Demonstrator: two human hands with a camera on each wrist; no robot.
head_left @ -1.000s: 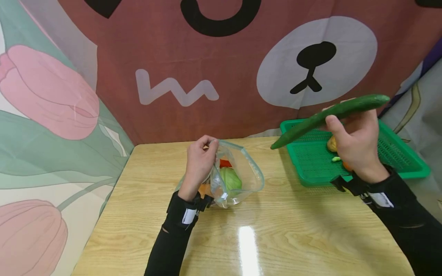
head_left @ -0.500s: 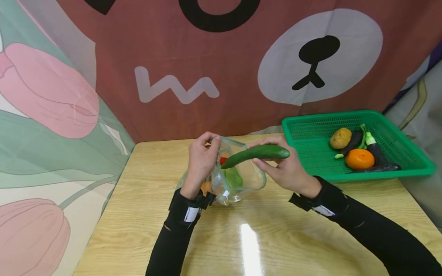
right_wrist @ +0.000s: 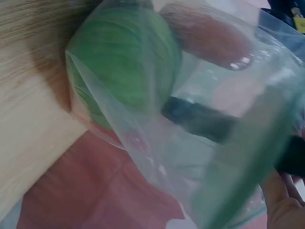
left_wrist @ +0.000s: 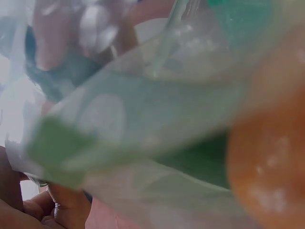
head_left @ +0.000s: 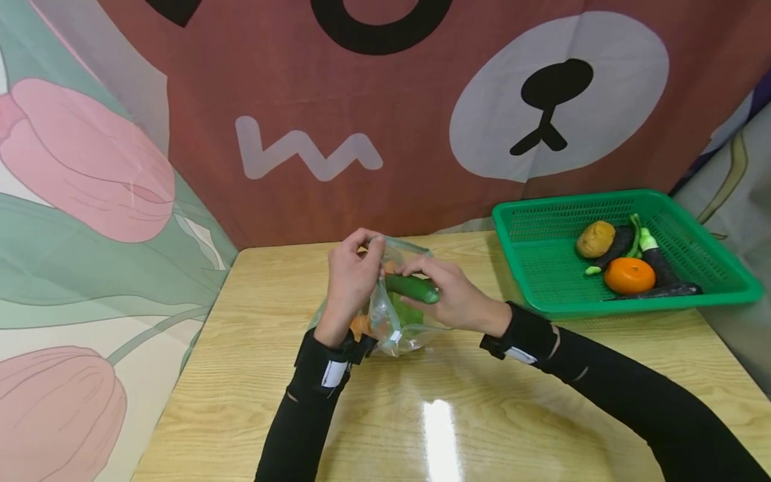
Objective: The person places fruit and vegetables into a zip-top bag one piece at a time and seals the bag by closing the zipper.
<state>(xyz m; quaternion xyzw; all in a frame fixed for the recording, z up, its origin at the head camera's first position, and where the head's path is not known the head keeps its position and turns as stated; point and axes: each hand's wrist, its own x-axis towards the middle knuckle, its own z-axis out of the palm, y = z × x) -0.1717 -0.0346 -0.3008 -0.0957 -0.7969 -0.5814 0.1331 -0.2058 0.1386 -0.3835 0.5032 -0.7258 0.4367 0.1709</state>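
My left hand [head_left: 352, 278] pinches the rim of a clear zip bag [head_left: 402, 345] and holds its mouth up. My right hand [head_left: 454, 294] grips a cucumber [head_left: 415, 288] near its end, at the bag's mouth. In the right wrist view the cucumber's far part [right_wrist: 200, 119] shows through the plastic, inside the bag. A green cabbage [right_wrist: 124, 62] sits low in the bag, beside a reddish-brown rounded thing [right_wrist: 214, 40] of unclear kind. Close to the left wrist camera, an orange rounded thing [left_wrist: 267, 167] is blurred.
A green plastic basket [head_left: 548, 258] stands at the right of the wooden table [head_left: 265, 415]. It holds a potato [head_left: 595, 239], an orange fruit [head_left: 629, 276], several dark eggplants [head_left: 659, 266] and a slim green vegetable [head_left: 635, 235]. A printed cloth [head_left: 301, 214] hangs behind the table.
My right hand has carried the cucumber left from above the basket to the bag and put its far end inside. My left hand keeps its hold on the rim.
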